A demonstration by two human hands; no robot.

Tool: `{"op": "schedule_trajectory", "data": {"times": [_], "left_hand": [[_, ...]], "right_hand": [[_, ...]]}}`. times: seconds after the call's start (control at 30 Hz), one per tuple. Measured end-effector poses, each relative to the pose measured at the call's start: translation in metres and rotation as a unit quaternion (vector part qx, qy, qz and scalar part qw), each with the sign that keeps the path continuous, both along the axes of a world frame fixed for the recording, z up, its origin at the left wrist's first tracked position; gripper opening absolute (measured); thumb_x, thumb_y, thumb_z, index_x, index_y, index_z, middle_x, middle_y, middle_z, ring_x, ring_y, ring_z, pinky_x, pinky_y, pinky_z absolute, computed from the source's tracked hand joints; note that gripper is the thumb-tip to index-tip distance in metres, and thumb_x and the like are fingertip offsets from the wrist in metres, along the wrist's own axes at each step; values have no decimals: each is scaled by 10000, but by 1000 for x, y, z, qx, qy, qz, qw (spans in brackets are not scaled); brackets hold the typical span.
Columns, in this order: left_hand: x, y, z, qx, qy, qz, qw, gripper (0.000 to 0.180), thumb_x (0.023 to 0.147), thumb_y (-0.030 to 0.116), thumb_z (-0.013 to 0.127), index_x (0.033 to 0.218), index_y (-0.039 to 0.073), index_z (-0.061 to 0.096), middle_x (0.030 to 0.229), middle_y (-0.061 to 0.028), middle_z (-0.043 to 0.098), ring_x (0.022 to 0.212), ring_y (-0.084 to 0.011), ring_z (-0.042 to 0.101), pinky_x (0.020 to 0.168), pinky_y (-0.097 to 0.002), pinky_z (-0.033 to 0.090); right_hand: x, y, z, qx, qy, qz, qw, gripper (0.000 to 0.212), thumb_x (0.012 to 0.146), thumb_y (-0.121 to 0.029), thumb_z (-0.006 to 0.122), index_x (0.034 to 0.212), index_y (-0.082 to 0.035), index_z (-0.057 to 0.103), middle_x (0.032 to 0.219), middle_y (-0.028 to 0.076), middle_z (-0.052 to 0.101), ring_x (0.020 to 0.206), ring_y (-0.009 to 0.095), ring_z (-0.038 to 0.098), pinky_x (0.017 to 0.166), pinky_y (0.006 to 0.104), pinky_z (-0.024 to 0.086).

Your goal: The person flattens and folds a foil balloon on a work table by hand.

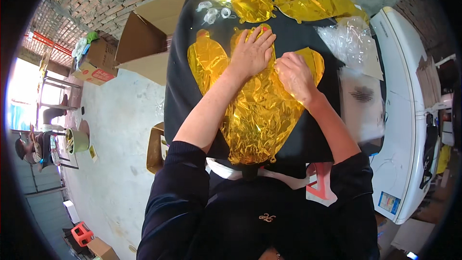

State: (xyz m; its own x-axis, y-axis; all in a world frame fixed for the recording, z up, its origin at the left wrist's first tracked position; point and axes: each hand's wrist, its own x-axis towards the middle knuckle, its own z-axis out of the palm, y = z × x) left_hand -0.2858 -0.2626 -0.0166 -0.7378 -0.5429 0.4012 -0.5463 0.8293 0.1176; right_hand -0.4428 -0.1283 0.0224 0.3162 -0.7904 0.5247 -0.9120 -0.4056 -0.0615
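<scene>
Black tabletop [180,91], crinkly gold foil [262,115]

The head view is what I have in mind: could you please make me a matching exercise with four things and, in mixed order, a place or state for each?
Column 1
1. left hand
2. right hand
3. small white rolls
4. pale green bin

Column 2
A. on the floor, toward the picture's left
B. curled, at the right part of the gold foil piece
C. on the black tabletop, near its upper left
D. laid flat on the gold foil piece

Pairs: 1-D, 2-B, 3-C, 4-A
</scene>
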Motion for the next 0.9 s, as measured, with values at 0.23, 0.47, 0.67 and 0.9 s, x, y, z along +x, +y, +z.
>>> {"op": "schedule_trajectory", "data": {"times": [0.23,0.47,0.67,0.9], "left_hand": [[-3,-4,-4,-21,-1,-1,1000,539,1081,357,418,1588,176,455,1666,-32,421,1557,-284,341,1278,-529,217],[-3,-3,-5,-35,18,-6,999,574,1079,379,432,1618,185,399,1663,-41,422,1562,-312,322,1278,-537,213],[3,4,14,-115,48,16,992,590,1077,420,468,1614,186,400,1660,-68,414,1567,-328,297,1272,-551,219],[48,57,24,-41,11,-54,998,580,1075,424,498,1567,117,473,1653,-117,413,1546,-323,343,1275,-523,226]], "right_hand": [[15,24,8,24,-24,18,999,181,831,-41,712,1012,-40,718,1029,73,685,1104,279,633,973,419,490],[24,28,-10,-7,60,-47,997,321,832,-66,696,1151,-43,729,1174,63,702,1192,258,624,1047,408,463],[28,30,-10,-2,66,-55,996,337,824,-71,678,1156,-41,723,1180,69,693,1213,256,612,1053,415,452],[26,31,-14,13,53,-51,997,320,844,-82,658,1156,-39,718,1191,74,688,1217,267,609,1060,418,445]]}}
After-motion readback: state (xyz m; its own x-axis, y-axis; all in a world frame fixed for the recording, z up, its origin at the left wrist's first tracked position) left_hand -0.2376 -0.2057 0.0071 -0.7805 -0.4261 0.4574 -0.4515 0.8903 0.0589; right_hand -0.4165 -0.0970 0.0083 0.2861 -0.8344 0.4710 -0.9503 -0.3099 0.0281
